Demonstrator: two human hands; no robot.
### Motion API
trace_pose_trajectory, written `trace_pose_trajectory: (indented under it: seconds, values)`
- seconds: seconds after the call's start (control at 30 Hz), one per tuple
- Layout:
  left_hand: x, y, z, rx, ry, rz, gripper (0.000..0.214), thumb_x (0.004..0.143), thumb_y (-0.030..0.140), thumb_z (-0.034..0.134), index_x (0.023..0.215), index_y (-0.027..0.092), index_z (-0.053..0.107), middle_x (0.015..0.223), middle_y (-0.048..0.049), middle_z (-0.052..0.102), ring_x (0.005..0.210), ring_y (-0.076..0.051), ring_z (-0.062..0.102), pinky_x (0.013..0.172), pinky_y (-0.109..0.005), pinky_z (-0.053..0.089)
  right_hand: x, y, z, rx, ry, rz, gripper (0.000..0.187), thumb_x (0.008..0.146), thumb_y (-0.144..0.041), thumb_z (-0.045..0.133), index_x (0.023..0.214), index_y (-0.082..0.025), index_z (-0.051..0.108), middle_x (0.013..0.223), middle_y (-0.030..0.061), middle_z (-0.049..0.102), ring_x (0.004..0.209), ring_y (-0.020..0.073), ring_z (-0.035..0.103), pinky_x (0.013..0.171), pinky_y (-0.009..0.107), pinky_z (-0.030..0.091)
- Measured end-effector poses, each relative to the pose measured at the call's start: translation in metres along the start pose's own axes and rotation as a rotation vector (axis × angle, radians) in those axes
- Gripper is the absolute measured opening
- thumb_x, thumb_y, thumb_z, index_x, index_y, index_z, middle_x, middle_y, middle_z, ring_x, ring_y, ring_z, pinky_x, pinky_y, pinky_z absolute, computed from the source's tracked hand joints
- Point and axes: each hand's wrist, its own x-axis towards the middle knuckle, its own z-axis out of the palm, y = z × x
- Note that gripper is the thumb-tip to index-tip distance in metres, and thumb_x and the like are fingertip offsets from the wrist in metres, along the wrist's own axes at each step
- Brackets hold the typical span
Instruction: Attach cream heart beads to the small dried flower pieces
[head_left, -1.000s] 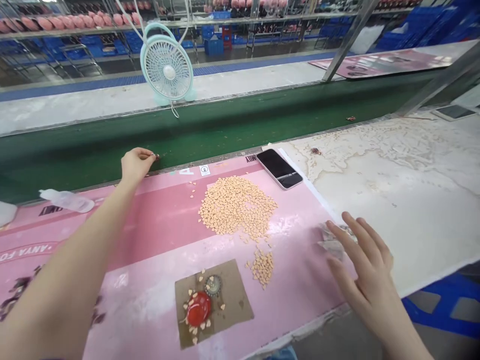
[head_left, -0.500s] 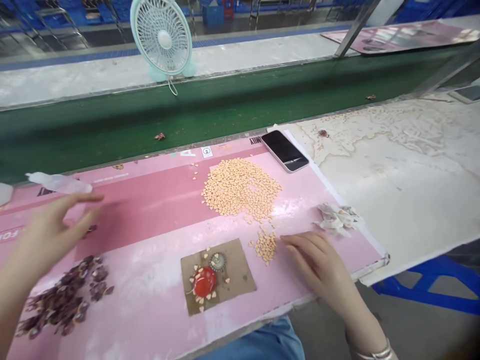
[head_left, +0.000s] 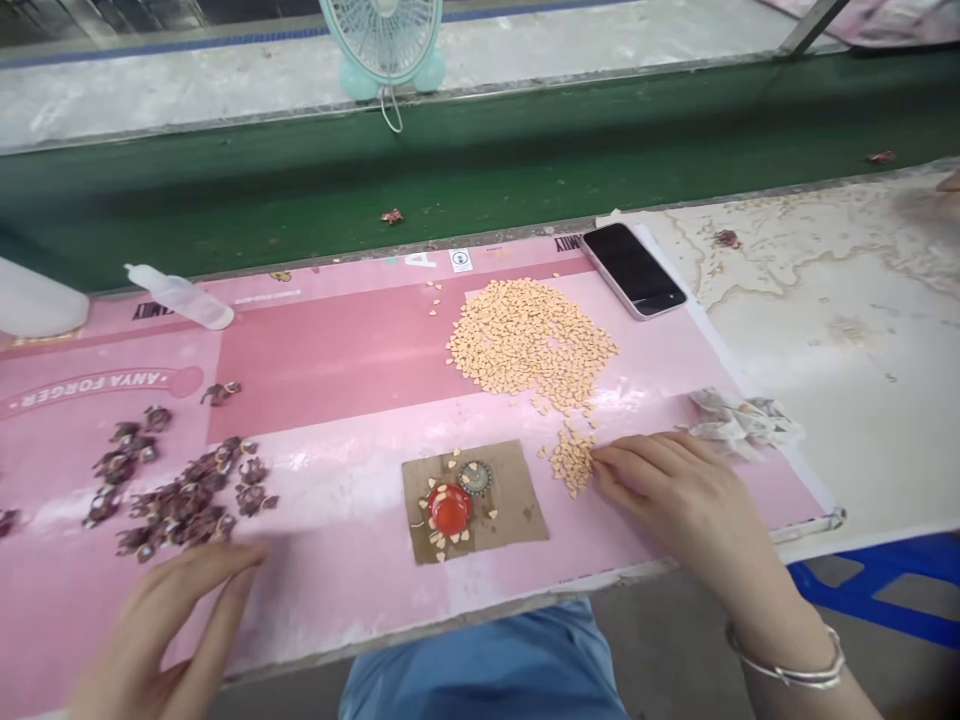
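Observation:
My left hand (head_left: 176,625) hovers at the table's front left, just below a pile of dark reddish-brown, shrivelled flower-like pieces (head_left: 184,500). Its thumb and forefinger stretch out with a gap between them, and nothing shows in them. My right hand (head_left: 675,490) rests on the pink mat, fingers pressed together at the edge of a small cluster of tan heart-shaped pieces (head_left: 572,460); whatever is in the fingertips is hidden. Between the hands lies a brown cardboard piece (head_left: 517,500) bearing a red round cap (head_left: 450,510), a ridged bottle cap (head_left: 475,478) and several loose hearts.
A large heap of hearts (head_left: 525,335) lies behind, with a phone (head_left: 634,270) to its right. Crumpled tissue (head_left: 746,420) is beside my right hand. A squeeze bottle (head_left: 184,297) lies back left. Beyond the green channel (head_left: 285,190) stands a fan (head_left: 386,40).
My left hand has come down from above the mat to below the dark pile, toward the front edge. The right hand stays by the small heart cluster. The view has shifted left and downward.

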Motion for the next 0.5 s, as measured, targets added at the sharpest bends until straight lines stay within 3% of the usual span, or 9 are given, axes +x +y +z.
trace_pose_trajectory:
  seconds: [0.1, 0.17, 0.23, 0.37, 0.5]
  values:
    - [-0.005, 0.023, 0.008, -0.068, 0.000, 0.160, 0.020, 0.084, 0.039, 0.071, 0.095, 0.050, 0.082, 0.088, 0.0026, 0.083, 0.080, -0.038, 0.079, 0.070, -0.056, 0.068, 0.000, 0.005, 0.003, -0.009, 0.005, -0.007, 0.025, 0.109, -0.019, 0.058, 0.088, -0.023, 0.071, 0.083, 0.0035, 0.079, 0.068, 0.0208, 0.069, 0.070, 0.039, 0.049]
    - [-0.005, 0.040, 0.013, -0.130, -0.040, 0.305, 0.020, 0.090, 0.026, 0.068, 0.096, 0.039, 0.081, 0.082, 0.0014, 0.082, 0.071, -0.028, 0.078, 0.061, -0.038, 0.067, -0.002, 0.010, 0.004, 0.040, 0.005, 0.055, 0.024, 0.109, -0.023, 0.060, 0.088, -0.023, 0.071, 0.084, 0.0039, 0.079, 0.070, 0.0219, 0.070, 0.068, 0.039, 0.051]
    - [-0.005, 0.057, 0.019, -0.177, -0.103, 0.441, 0.022, 0.093, 0.013, 0.065, 0.099, 0.030, 0.078, 0.082, 0.0001, 0.081, 0.072, -0.020, 0.078, 0.064, -0.025, 0.065, -0.002, 0.011, 0.002, 0.123, 0.019, 0.147, 0.022, 0.109, -0.029, 0.063, 0.089, -0.024, 0.072, 0.086, 0.0040, 0.080, 0.070, 0.0219, 0.072, 0.065, 0.037, 0.053]
    - [-0.005, 0.087, 0.037, -0.179, -0.184, 0.646, 0.017, 0.100, 0.007, 0.064, 0.107, 0.020, 0.073, 0.086, -0.0027, 0.080, 0.080, -0.016, 0.077, 0.077, -0.022, 0.066, 0.009, -0.018, -0.010, 0.379, 0.128, 0.313, 0.016, 0.102, -0.022, 0.069, 0.088, -0.026, 0.074, 0.083, 0.0021, 0.080, 0.070, 0.0201, 0.074, 0.063, 0.032, 0.060]
    - [-0.010, 0.113, 0.058, -0.208, -0.057, 0.765, 0.007, 0.105, 0.016, 0.068, 0.106, 0.018, 0.074, 0.086, -0.0031, 0.082, 0.083, -0.017, 0.078, 0.085, -0.027, 0.068, 0.031, -0.076, -0.015, 0.897, 0.128, 0.296, 0.015, 0.095, -0.013, 0.075, 0.090, -0.027, 0.078, 0.080, 0.0008, 0.081, 0.071, 0.0187, 0.078, 0.064, 0.026, 0.065]
